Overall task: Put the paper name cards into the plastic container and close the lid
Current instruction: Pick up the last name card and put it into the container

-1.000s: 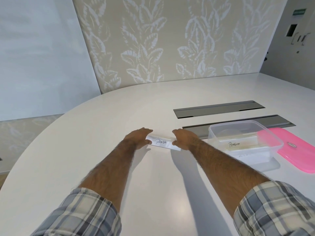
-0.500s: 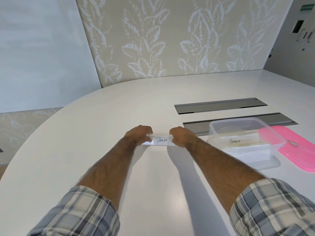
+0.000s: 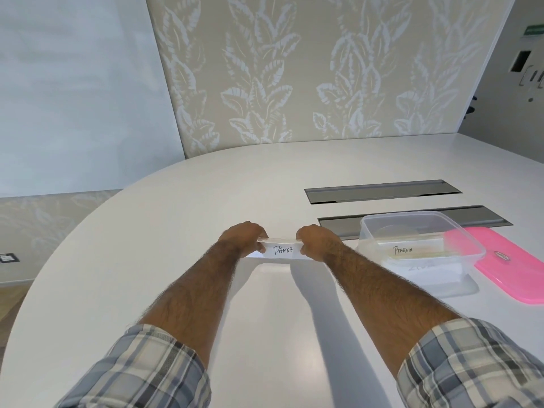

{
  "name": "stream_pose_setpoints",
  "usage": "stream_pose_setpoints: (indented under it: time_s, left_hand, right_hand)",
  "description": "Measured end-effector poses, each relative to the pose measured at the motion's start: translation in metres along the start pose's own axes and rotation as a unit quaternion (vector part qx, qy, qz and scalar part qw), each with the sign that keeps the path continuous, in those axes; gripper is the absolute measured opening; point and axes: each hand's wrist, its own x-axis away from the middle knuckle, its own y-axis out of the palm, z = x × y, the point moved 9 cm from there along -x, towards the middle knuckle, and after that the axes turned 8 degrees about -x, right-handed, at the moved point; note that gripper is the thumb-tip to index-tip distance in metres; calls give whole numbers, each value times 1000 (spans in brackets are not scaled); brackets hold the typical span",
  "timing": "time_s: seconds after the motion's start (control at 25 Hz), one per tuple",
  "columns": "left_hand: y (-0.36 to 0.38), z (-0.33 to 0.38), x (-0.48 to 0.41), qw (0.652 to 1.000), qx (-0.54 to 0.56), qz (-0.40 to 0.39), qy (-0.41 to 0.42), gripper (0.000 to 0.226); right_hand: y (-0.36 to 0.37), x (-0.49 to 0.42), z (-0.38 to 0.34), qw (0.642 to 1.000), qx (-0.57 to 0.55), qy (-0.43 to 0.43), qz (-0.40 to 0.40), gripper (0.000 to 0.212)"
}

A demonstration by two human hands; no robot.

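Both my left hand [image 3: 243,238] and right hand [image 3: 316,241] pinch the PANDA card [image 3: 282,250] by its ends, fingers clamped to keep it flat, just left of the open container [image 3: 365,231] holding PENGUIN.

Left hand [image 3: 243,238], right hand [image 3: 316,242], both gripping

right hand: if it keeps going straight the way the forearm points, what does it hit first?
The right hand points away and slightly left. Beyond it only bare white table shows, then the leaf-patterned wall panel. The clear plastic container sits off-line, rightward. Depth is uncertain.
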Motion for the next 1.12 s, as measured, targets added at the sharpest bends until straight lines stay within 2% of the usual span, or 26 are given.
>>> stream_pose_setpoints:
  time_s: [0.32,0.6,0.8,1.0,1.12]
  left_hand:
    - [-37,28,25,999,4,34,-1,41]
    - [-85,81,39,996,-5,82,23,42]
    - [-109,140,45,994,-7,106,40,36]
    - [-133,202,44,991,-14,130,29,37]
    - [-137,247,40,992,-18,128,16,35]
  right_hand:
    - [-47,29,6,1000,14,2,23,37]
    - [-111,67,28,996,48,-2,69,36]
    - [-150,104,70,994,54,10,94,33]
    - [-186,127,122,992,61,-14,113,38]
    - [-195,142,163,991,72,-21,113,32]
